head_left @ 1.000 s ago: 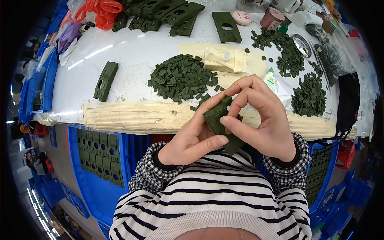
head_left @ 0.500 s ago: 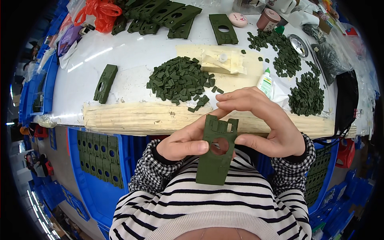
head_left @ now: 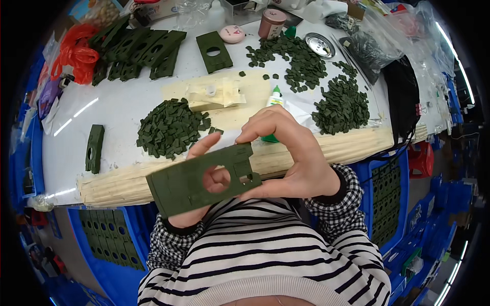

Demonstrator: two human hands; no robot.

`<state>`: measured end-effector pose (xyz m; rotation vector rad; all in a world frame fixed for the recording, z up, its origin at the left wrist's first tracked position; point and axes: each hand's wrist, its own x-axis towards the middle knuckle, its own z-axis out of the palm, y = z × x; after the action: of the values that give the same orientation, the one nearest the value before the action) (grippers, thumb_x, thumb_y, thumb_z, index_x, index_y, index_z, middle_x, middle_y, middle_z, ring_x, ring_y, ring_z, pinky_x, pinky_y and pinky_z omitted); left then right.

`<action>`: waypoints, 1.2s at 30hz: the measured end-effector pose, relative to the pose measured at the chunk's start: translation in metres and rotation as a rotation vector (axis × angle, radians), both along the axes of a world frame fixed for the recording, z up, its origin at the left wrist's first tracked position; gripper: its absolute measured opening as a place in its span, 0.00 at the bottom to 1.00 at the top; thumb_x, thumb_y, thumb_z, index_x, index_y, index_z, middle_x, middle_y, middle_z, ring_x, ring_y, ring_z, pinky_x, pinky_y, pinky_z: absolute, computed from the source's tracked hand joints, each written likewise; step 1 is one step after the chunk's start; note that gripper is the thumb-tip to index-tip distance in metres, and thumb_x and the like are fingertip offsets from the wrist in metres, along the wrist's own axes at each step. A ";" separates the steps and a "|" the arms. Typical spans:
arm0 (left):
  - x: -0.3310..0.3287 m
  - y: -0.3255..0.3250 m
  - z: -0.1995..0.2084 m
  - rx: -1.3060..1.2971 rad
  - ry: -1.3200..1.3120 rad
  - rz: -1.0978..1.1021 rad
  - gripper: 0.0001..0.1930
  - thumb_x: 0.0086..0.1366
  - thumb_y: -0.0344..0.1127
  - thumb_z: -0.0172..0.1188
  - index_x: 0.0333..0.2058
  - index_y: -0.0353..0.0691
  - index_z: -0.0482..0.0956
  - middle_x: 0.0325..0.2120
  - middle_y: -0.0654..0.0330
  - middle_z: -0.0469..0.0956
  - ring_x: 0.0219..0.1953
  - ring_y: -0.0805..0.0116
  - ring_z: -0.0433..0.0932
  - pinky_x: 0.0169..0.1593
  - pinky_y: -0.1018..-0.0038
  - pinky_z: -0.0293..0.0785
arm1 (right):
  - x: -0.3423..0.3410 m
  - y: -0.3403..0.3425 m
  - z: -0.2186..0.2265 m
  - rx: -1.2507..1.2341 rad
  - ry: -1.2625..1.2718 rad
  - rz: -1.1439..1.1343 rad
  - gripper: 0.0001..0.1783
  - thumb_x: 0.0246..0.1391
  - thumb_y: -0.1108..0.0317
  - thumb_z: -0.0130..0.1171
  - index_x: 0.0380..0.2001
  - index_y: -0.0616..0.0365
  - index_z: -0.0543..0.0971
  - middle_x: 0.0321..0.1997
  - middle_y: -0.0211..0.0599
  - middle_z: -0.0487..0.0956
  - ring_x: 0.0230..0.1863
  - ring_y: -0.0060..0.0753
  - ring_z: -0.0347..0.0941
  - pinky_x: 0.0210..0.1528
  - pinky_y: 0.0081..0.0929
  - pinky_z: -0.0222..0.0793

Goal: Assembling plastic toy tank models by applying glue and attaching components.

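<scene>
A flat dark green plastic model hull [head_left: 191,184], with a round hole and a small notched end, is held up tilted in front of my chest. My right hand [head_left: 293,158] pinches the notched end between thumb and fingers. Behind the piece is my left hand [head_left: 192,216], mostly hidden; curled fingers show through the round hole and one finger sticks up past the upper edge. Beyond the piece lies a heap of small dark green plastic parts [head_left: 168,127]. Just past my right hand stands a white glue bottle with a green tip [head_left: 276,98].
More green hulls [head_left: 148,48] are stacked at the back left, beside a red plastic bag [head_left: 76,53]. One narrow hull [head_left: 95,148] lies at left. Other small-part heaps [head_left: 341,106] are at right. A taped block [head_left: 212,96] sits mid-table. Blue crates [head_left: 104,275] hold hulls below.
The hull has turned from upright to nearly sideways and moved left. My right hand now grips its notched end, while my left hand has slipped behind it. The view has shifted to the right.
</scene>
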<state>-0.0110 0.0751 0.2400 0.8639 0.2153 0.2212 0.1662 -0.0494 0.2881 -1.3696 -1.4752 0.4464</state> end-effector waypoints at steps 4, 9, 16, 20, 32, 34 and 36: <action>0.003 -0.009 -0.011 0.176 -0.214 0.139 0.43 0.57 0.39 0.70 0.65 0.46 0.51 0.57 0.48 0.65 0.55 0.55 0.72 0.52 0.61 0.78 | -0.012 -0.005 -0.013 0.034 -0.096 -0.120 0.34 0.35 0.57 0.77 0.46 0.60 0.74 0.43 0.37 0.76 0.46 0.40 0.68 0.49 0.32 0.64; 0.001 -0.007 -0.004 0.193 -0.099 0.197 0.42 0.54 0.45 0.72 0.61 0.44 0.55 0.57 0.50 0.64 0.56 0.54 0.71 0.54 0.55 0.78 | 0.015 -0.026 0.001 -0.036 -0.227 -0.320 0.26 0.40 0.58 0.74 0.40 0.59 0.78 0.39 0.35 0.78 0.41 0.36 0.70 0.45 0.30 0.64; -0.005 0.000 -0.007 0.171 -0.089 0.129 0.46 0.55 0.45 0.71 0.64 0.45 0.50 0.57 0.49 0.65 0.56 0.55 0.71 0.55 0.54 0.77 | 0.082 -0.052 -0.010 -0.399 -0.661 -0.784 0.06 0.46 0.69 0.66 0.23 0.58 0.79 0.23 0.32 0.75 0.32 0.38 0.66 0.38 0.33 0.61; -0.007 0.000 -0.009 0.133 -0.103 0.134 0.46 0.56 0.44 0.70 0.65 0.45 0.48 0.58 0.46 0.64 0.57 0.56 0.71 0.55 0.53 0.76 | 0.087 -0.050 -0.014 -0.532 -0.670 -0.728 0.07 0.45 0.67 0.66 0.23 0.58 0.80 0.25 0.33 0.75 0.36 0.39 0.67 0.42 0.35 0.61; -0.009 0.002 -0.009 0.073 -0.166 0.103 0.42 0.61 0.36 0.64 0.67 0.43 0.46 0.61 0.42 0.61 0.62 0.55 0.64 0.60 0.51 0.69 | 0.090 -0.052 -0.022 -0.530 -0.658 -0.690 0.06 0.49 0.68 0.63 0.25 0.58 0.78 0.29 0.35 0.75 0.39 0.41 0.66 0.45 0.37 0.59; -0.009 0.003 -0.009 0.074 -0.176 0.098 0.42 0.62 0.35 0.63 0.67 0.43 0.45 0.61 0.43 0.61 0.63 0.56 0.63 0.60 0.51 0.69 | 0.090 -0.052 -0.018 -0.526 -0.641 -0.707 0.07 0.50 0.67 0.63 0.26 0.58 0.78 0.28 0.35 0.75 0.39 0.41 0.66 0.45 0.36 0.59; -0.010 0.003 -0.011 0.076 -0.193 0.086 0.42 0.62 0.35 0.63 0.67 0.43 0.45 0.61 0.43 0.60 0.63 0.56 0.62 0.61 0.51 0.68 | 0.091 -0.054 -0.013 -0.544 -0.639 -0.730 0.07 0.50 0.67 0.64 0.26 0.58 0.78 0.28 0.35 0.74 0.39 0.40 0.65 0.45 0.35 0.59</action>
<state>-0.0209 0.0785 0.2293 0.9037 0.0636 0.3929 0.2575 -0.1031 0.2749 -2.5191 -1.2284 -0.0989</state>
